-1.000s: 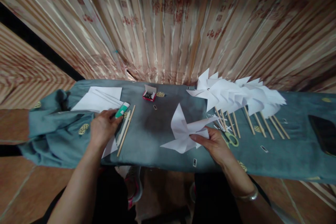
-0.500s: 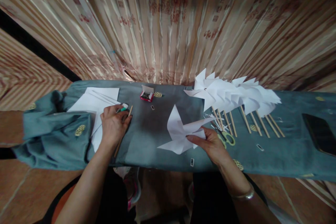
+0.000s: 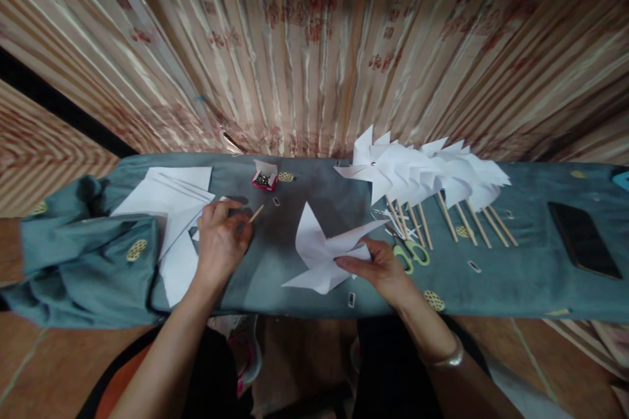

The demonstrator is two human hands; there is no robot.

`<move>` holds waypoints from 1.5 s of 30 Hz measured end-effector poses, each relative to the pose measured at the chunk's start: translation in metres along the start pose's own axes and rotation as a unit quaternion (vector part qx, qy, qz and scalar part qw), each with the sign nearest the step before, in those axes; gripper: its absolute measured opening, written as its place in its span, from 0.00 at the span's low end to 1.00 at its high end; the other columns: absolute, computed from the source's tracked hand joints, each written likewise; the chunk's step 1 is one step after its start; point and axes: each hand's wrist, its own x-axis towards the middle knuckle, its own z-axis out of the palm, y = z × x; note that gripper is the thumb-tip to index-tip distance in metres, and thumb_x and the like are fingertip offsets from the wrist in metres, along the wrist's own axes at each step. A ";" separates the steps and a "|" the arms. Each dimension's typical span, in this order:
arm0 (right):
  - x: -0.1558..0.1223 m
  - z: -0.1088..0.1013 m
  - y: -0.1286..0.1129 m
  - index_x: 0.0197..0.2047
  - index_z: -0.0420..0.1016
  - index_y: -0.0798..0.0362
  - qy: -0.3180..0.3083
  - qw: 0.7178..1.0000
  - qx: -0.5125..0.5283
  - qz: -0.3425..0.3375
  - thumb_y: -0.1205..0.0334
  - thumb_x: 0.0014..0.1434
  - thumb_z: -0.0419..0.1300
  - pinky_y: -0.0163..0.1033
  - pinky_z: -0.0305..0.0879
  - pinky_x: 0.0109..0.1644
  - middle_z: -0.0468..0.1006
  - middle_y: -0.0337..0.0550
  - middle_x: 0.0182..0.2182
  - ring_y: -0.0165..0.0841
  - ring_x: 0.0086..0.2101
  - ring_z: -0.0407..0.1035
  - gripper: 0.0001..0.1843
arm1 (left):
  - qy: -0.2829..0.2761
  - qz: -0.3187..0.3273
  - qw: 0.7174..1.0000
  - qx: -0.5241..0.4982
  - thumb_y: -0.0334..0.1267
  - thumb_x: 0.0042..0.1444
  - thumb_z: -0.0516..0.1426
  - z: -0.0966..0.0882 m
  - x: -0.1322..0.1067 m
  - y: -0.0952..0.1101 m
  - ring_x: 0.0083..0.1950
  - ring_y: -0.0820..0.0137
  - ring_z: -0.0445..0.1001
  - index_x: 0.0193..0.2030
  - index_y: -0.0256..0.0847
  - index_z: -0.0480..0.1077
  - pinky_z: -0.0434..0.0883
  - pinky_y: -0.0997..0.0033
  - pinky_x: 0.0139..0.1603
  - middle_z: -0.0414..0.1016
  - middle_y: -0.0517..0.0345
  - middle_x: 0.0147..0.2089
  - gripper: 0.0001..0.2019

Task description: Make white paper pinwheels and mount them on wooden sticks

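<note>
My left hand (image 3: pixel 222 245) is closed around a thin wooden stick (image 3: pixel 256 213), whose end pokes out past the fingers on the right. The rest of that stick is hidden by the hand. White paper sheets (image 3: pixel 184 178) lie just left of this hand. A white paper pinwheel (image 3: pixel 319 255) with curled blades is pinched at its middle between the thumb and fingers of my right hand (image 3: pixel 376 268). Close beyond the right hand are green-handled scissors (image 3: pixel 417 253), partly beside paper scraps (image 3: pixel 386 215).
Overlapping white pinwheels on sticks (image 3: pixel 417 170) lie along the back right of the cloth-covered table (image 3: pixel 314 309). A small open red box (image 3: pixel 265 177) of metal pins stands at the back centre. On the right lies a black phone (image 3: pixel 584 239). A patterned curtain (image 3: pixel 314 52) hangs behind.
My left hand has lifted the stick from the table beside the paper and moved it slightly right, turning it. My right hand still holds the pinwheel. The whole view has shifted a little.
</note>
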 end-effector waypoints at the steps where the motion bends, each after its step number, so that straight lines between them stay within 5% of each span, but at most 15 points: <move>1: 0.000 0.001 0.000 0.31 0.81 0.52 -0.004 1.000 -0.003 -0.002 0.53 0.43 0.71 0.37 0.71 0.34 0.82 0.40 0.28 0.33 0.28 0.74 0.14 | -0.004 0.009 0.999 -0.033 0.37 0.55 0.54 0.000 -0.001 0.006 0.53 0.51 0.68 0.32 0.40 0.75 0.67 0.48 0.50 0.73 0.44 0.49 0.09; 9: -0.014 0.010 -0.012 0.32 0.80 0.51 -0.055 0.994 -0.089 -0.025 0.58 0.50 0.67 0.34 0.68 0.32 0.80 0.37 0.26 0.31 0.27 0.72 0.07 | -0.099 -0.076 0.936 -0.330 0.41 0.53 0.56 0.001 -0.007 0.047 0.36 0.66 0.76 0.36 0.38 0.75 0.73 0.68 0.38 0.78 0.51 0.41 0.10; 13: -0.025 0.015 -0.018 0.33 0.79 0.51 -0.073 0.982 -0.157 -0.078 0.64 0.52 0.65 0.34 0.66 0.34 0.79 0.37 0.30 0.30 0.31 0.72 0.03 | -0.172 -0.199 0.839 -0.477 0.45 0.44 0.63 0.005 -0.007 0.065 0.28 0.66 0.76 0.32 0.38 0.75 0.71 0.70 0.30 0.77 0.56 0.27 0.12; 17: -0.031 0.014 -0.021 0.34 0.77 0.52 -0.065 0.958 -0.207 -0.189 0.68 0.55 0.61 0.38 0.67 0.42 0.79 0.41 0.32 0.33 0.36 0.73 0.04 | -0.239 -0.278 0.733 -0.573 0.44 0.35 0.68 0.006 -0.011 0.083 0.24 0.70 0.74 0.28 0.39 0.76 0.68 0.74 0.24 0.77 0.58 0.24 0.14; 24: -0.037 0.007 -0.021 0.38 0.74 0.51 -0.036 0.936 -0.221 -0.271 0.68 0.60 0.58 0.40 0.67 0.42 0.79 0.42 0.33 0.34 0.36 0.72 0.05 | -0.276 -0.327 0.635 -0.642 0.39 0.33 0.69 0.005 -0.025 0.102 0.19 0.77 0.65 0.24 0.38 0.75 0.58 0.79 0.18 0.72 0.62 0.19 0.11; 32: -0.041 0.002 -0.023 0.39 0.74 0.49 -0.016 0.934 -0.220 -0.282 0.72 0.59 0.57 0.41 0.67 0.42 0.78 0.41 0.34 0.35 0.38 0.72 0.09 | -0.286 -0.328 0.628 -0.645 0.40 0.32 0.69 -0.002 -0.029 0.109 0.22 0.74 0.70 0.23 0.39 0.76 0.65 0.75 0.23 0.77 0.57 0.24 0.10; 45: -0.048 0.005 -0.029 0.40 0.73 0.51 0.010 0.905 -0.247 -0.345 0.61 0.64 0.55 0.40 0.69 0.42 0.77 0.41 0.34 0.33 0.36 0.71 0.06 | -0.311 -0.288 0.614 -0.666 0.40 0.36 0.69 -0.005 -0.030 0.107 0.26 0.73 0.71 0.24 0.41 0.80 0.66 0.77 0.25 0.78 0.55 0.28 0.07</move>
